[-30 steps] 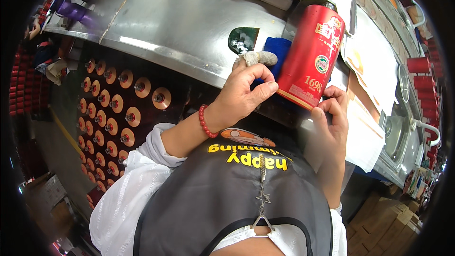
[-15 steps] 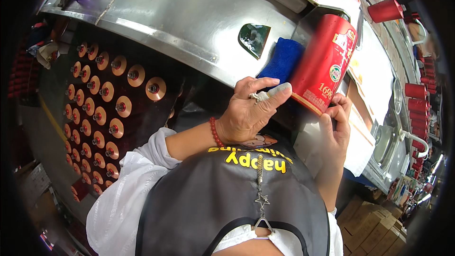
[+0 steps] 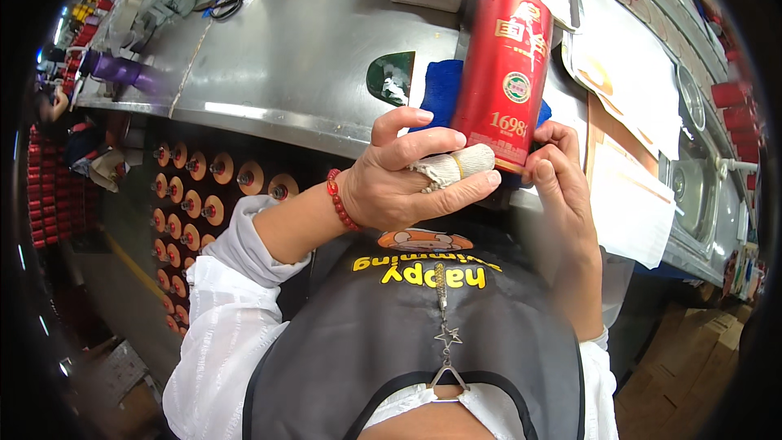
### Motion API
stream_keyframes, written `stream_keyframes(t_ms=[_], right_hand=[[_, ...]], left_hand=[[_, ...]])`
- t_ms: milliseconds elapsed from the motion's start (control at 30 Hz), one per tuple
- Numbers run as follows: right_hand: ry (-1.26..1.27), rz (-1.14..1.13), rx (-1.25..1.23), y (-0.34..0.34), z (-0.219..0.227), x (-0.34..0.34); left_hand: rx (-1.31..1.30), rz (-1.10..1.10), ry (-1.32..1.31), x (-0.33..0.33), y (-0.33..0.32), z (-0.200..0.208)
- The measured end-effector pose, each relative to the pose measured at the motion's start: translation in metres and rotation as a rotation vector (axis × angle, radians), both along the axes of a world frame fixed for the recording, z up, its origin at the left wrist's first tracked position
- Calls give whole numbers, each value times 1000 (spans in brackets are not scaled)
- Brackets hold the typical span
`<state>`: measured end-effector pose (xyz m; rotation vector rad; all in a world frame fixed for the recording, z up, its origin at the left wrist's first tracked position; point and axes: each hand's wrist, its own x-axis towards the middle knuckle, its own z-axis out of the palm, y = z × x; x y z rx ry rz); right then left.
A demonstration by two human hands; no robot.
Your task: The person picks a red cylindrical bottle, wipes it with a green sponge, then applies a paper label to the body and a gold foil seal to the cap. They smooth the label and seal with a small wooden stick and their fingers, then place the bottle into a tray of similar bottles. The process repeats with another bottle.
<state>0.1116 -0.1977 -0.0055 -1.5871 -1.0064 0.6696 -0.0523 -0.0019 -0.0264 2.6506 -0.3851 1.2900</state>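
A tall red bottle (image 3: 507,73) with gold and white print lies on a folded blue cloth (image 3: 442,85) at the edge of the metal table. Its neck points away from me and its base is nearest. The thumb and bent fingers of my right hand (image 3: 562,167) pinch the bottle's lower right corner. My left hand (image 3: 399,167) has its fingers stretched apart beside the lower left side. One finger wears a white knitted wrap (image 3: 460,166) with a yellow band, and its tip lies against the bottle near the base.
A dark green curved piece (image 3: 391,78) lies on the metal table (image 3: 293,57). Farther off are black scissors (image 3: 228,2) and a purple object (image 3: 114,69). White papers (image 3: 623,204) lie to the right, near a sink (image 3: 692,187). Several bottles with tan collars (image 3: 216,210) stand below left.
The bottle now points more straight away from me, its printed face turned more into view. My left fingers have spread wider, and the wrapped finger is lower by the base. The view has shifted.
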Motion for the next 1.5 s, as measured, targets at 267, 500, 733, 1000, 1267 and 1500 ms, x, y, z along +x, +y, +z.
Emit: stream_keyframes(t_ms=[267,500,733,1000,1267,1500], right_hand=[[11,37,2,-4,-4,7],[-115,94,-9,-7,3,16],[-16,127,-38,-22,0,31],[-14,127,-27,-24,4,28],[-8,80,-59,-42,8,38],[49,52,-90,-41,2,38]], left_hand=[[70,-175,92,27,-9,16],[-135,-109,76,13,-2,-13],[169,-245,62,30,0,17],[-397,-214,143,43,-8,-8],[-103,-252,99,19,2,-1],[-54,-277,96,33,-5,0]])
